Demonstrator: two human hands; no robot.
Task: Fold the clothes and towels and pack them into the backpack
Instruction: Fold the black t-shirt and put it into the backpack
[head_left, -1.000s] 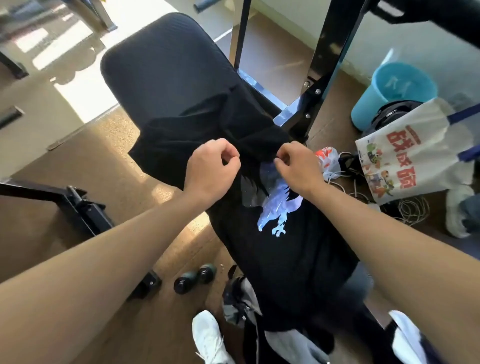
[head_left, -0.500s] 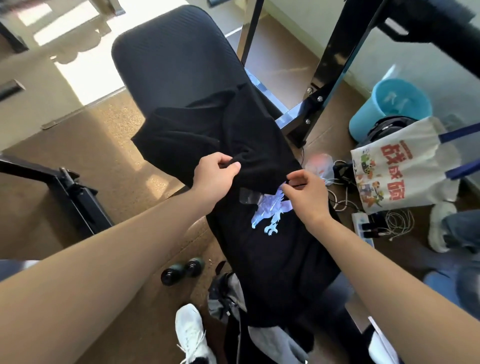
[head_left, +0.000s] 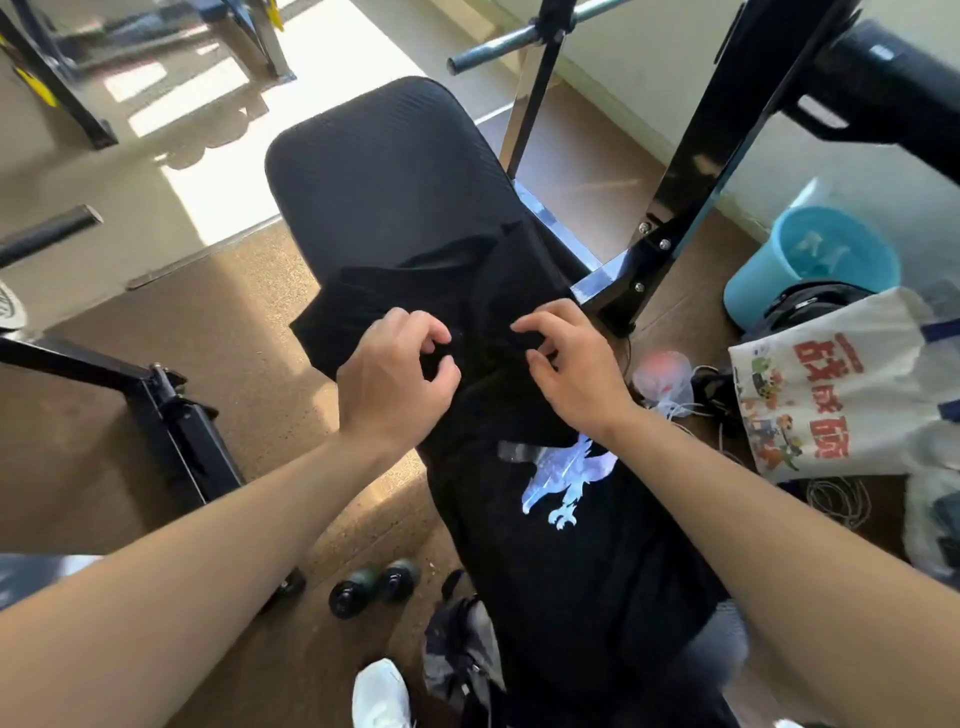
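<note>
A dumbbell (head_left: 374, 584) lies on the floor, near left. Just right of it, the left hand (head_left: 395, 379) hovers with fingers curled over the shirt (head_left: 571, 571) — black cloth against black, so whether its grip has any fabric I cannot tell. The shirt lies along the padded tabletop (head_left: 384, 176), its far part folded over and a pale eagle print (head_left: 566, 478) facing up. The right hand (head_left: 576, 374) curls over the same fold — grip equally unclear. Far right: a tote (head_left: 841, 384), then a blue bucket (head_left: 831, 254).
</note>
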